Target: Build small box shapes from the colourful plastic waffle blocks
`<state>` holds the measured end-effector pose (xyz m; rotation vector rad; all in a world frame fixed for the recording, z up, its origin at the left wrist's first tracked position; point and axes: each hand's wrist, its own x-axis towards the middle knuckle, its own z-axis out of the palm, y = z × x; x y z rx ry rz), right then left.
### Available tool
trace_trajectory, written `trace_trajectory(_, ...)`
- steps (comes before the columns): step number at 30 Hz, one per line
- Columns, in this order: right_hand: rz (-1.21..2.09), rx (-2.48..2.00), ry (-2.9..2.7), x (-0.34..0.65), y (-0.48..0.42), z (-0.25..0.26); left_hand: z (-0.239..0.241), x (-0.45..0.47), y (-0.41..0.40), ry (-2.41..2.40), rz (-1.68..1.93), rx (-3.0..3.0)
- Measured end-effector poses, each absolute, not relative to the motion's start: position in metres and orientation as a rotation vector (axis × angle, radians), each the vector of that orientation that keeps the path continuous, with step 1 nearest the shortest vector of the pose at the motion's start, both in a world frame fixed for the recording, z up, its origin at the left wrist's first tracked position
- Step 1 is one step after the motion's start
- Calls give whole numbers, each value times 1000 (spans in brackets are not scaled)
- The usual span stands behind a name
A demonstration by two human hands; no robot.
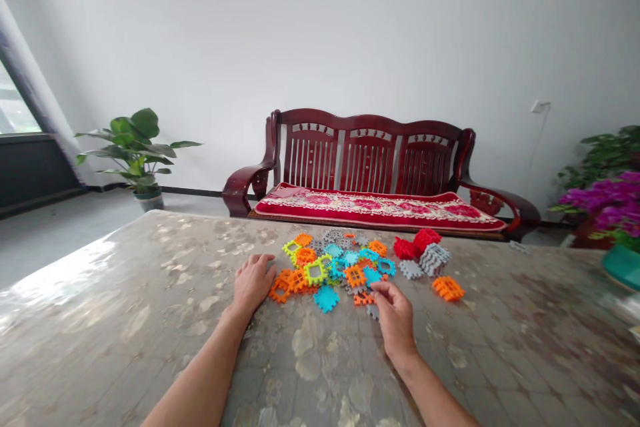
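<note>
Though nearly together, right fingers (386, 289) beside orange piece (363, 301)

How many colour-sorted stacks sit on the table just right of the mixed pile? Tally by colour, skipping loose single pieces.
Red stacks: 2
Grey stack: 1
Orange stack: 1
Total: 4

The right hand (395, 317) is partly hiding a gray piece (372, 311). The table (175, 360) is hiding part of the bench (367, 123). The right edge is cutting off purple flowers (613, 203) and a blurry pale thing (629, 309).
</note>
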<state>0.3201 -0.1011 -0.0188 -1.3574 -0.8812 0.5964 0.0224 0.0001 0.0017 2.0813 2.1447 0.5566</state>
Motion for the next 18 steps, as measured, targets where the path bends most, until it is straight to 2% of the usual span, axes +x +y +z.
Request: trace_trajectory(18,589,-1351,-897,321,-103,-17,0,23,0,2130,589,2091)
